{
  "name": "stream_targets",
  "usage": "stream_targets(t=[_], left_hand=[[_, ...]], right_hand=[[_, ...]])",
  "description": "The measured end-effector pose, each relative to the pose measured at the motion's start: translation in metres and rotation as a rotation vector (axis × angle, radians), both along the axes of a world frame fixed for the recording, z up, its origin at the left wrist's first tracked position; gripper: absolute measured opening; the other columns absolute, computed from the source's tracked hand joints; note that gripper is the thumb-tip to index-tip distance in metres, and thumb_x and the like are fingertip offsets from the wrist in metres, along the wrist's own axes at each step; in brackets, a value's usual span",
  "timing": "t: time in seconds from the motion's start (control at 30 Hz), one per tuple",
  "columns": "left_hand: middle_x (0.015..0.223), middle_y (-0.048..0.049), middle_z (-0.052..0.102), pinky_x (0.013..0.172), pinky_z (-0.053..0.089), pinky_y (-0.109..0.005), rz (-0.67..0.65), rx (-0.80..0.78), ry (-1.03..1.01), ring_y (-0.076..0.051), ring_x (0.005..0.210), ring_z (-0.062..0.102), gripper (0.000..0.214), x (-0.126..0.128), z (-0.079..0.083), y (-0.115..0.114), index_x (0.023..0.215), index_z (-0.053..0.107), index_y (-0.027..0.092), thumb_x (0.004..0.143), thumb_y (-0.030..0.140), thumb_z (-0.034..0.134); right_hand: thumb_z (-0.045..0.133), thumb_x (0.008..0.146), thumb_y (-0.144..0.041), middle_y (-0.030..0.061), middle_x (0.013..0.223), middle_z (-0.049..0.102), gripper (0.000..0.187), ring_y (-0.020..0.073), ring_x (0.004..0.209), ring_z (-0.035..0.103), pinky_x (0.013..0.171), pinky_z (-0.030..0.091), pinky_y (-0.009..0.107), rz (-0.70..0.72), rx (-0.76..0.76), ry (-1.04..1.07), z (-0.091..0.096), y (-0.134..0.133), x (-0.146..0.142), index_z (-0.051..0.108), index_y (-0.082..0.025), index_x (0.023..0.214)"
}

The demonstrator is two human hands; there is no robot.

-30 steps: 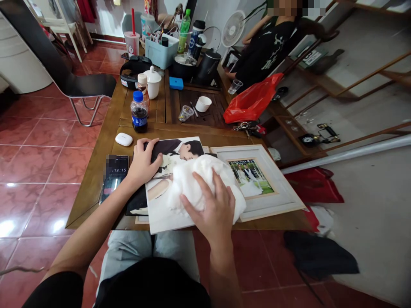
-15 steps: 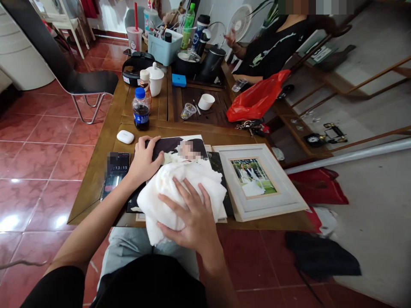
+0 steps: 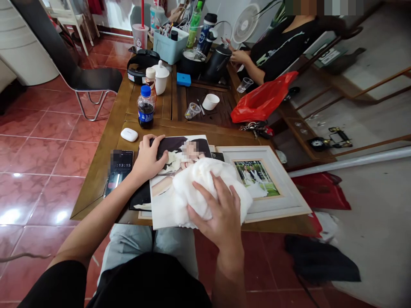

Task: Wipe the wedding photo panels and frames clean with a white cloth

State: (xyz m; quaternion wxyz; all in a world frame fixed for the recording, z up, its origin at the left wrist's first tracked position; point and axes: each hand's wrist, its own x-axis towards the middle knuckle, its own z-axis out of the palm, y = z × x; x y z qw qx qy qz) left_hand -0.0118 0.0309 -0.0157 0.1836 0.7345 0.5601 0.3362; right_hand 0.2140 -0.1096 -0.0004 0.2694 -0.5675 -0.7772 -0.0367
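- Nearest, the person's knees in grey trousers [image 3: 128, 244] show below the table edge, the lap partly cut off by a black garment at the bottom of the view.
- The hands are apart, neither gripping. The left hand [image 3: 149, 159] lies flat with spread fingers on the upper left of a wedding photo print [image 3: 162, 192]. The right hand [image 3: 218, 209] presses down on a bunched white fluffy cloth [image 3: 205, 190].
- The print lies flat on the wooden table [image 3: 96, 188], its top edge toward the far side. The cloth hides its middle and right edge, so its long axis cannot be told. A blur covers the head in the picture.
- A dark sheet [image 3: 140, 197] sticks out beneath the print.
- To the right, a framed wedding photo [image 3: 290, 188] lies flat and angled, the cloth just over its left edge.
- To the left are a phone [image 3: 121, 167] with part of its screen blurred and a white earbud case [image 3: 129, 134].
- Farther on stand a cola bottle [image 3: 145, 107] and a red plastic bag [image 3: 263, 102].
- Beyond, a seated person [image 3: 282, 45] has both hands near a black kettle [image 3: 218, 64].
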Motion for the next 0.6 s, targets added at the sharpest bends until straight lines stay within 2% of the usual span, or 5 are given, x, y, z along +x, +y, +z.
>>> stream_targets(t=[0.23,0.33,0.47,0.6], left_hand=[[0.136,-0.0133,0.043,0.120,0.036,-0.053,0.001,0.003,-0.016,-0.032,0.133,0.046,0.050,0.000,-0.001,0.000,0.144,0.052,0.022,0.096,0.033,0.053],[0.137,-0.0134,0.042,0.120,0.036,-0.053,0.002,-0.011,-0.020,-0.032,0.133,0.045,0.050,-0.001,0.000,0.000,0.144,0.052,0.021,0.096,0.034,0.054],[0.137,-0.0136,0.043,0.120,0.036,-0.055,-0.007,0.003,-0.014,-0.033,0.133,0.045,0.051,-0.001,0.000,0.001,0.144,0.052,0.021,0.095,0.033,0.054],[0.136,-0.0151,0.043,0.119,0.037,-0.056,-0.009,-0.005,-0.009,-0.034,0.133,0.045,0.051,0.000,0.001,0.000,0.145,0.052,0.020,0.095,0.033,0.052]], right_hand=[[0.063,0.090,-0.048,0.0109,0.161,0.047,0.049,0.0363,0.148,0.043,0.122,0.023,0.062,0.192,-0.027,0.062,0.000,-0.014,-0.049,0.063,-0.033,0.137],[0.065,0.088,-0.048,0.0098,0.162,0.047,0.051,0.0360,0.148,0.043,0.123,0.022,0.062,0.238,-0.041,0.062,0.000,-0.016,-0.060,0.063,-0.034,0.137],[0.061,0.091,-0.048,0.0103,0.160,0.049,0.047,0.0344,0.147,0.045,0.122,0.024,0.060,0.226,-0.020,0.071,-0.003,-0.014,-0.044,0.063,-0.035,0.136],[0.060,0.094,-0.045,0.0111,0.158,0.051,0.042,0.0341,0.144,0.049,0.121,0.028,0.058,0.113,0.030,0.056,-0.006,-0.011,-0.011,0.064,-0.032,0.134]])
